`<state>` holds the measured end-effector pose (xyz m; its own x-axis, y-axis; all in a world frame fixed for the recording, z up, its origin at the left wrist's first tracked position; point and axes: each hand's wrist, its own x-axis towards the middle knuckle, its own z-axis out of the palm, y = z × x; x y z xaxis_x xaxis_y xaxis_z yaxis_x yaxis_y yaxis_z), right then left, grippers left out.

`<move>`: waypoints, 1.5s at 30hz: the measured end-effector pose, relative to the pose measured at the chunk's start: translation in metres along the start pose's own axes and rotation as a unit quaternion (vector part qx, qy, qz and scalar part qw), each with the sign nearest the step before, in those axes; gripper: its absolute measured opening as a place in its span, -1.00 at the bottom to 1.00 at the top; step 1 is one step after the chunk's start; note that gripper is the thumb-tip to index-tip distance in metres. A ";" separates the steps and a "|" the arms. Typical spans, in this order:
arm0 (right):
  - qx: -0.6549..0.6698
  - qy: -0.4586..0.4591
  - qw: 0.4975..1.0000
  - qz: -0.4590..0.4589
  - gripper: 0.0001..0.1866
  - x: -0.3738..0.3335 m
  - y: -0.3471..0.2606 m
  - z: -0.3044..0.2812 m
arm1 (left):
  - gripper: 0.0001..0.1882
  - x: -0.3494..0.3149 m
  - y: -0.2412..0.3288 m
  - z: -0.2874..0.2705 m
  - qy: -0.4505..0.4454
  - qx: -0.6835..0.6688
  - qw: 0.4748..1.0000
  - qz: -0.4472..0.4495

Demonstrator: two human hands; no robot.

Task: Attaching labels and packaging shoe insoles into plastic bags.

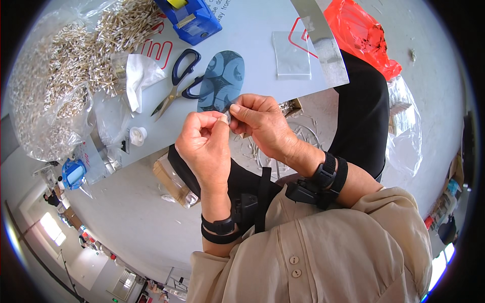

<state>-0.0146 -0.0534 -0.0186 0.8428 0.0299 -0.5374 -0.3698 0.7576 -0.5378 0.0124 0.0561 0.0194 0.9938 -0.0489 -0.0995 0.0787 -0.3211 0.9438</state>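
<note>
My left hand (206, 146) and my right hand (263, 123) meet at the table's near edge, both closed in a pinch. Between their fingertips is a small, clear, filmy piece, mostly hidden by the fingers. Just beyond them lies a flat oval pad (221, 78) with a blue-grey swirl pattern, its near end behind the fingers. Scissors (174, 96) with dark blue handles rest left of the pad, blades parted and pointing toward me. Farther right, a flat clear plastic bag (293, 58) lies on the table.
Cotton swabs (76, 60) fill a large clear bag at the left. A blue tape dispenser (189, 20) stands at the far side. White crumpled film (141, 78) and a small white roll (137, 135) lie nearby. A red plastic bag (358, 35) is beyond the metal table edge (323, 50).
</note>
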 end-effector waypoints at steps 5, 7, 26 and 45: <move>-0.010 -0.018 1.000 -0.007 -0.86 0.001 0.003 -0.004 | -0.85 0.001 0.003 0.000 -0.003 -0.003 1.000 -0.008; -0.011 -0.021 1.000 -0.008 -0.86 0.001 0.002 -0.003 | -0.85 0.000 0.005 0.000 0.000 0.001 1.000 -0.009; -0.005 -0.028 1.000 0.005 -0.83 0.001 0.002 -0.007 | -0.84 -0.002 0.003 0.001 -0.013 0.029 0.999 0.041; 0.036 -0.020 0.999 -0.007 -0.91 0.001 0.000 -0.006 | -0.83 -0.006 0.007 0.002 -0.012 0.078 0.991 0.106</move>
<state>-0.0163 -0.0575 -0.0229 0.8633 0.0432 -0.5029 -0.3295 0.8030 -0.4966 0.0065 0.0522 0.0255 0.9845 -0.1524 0.0863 -0.1463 -0.4443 0.8839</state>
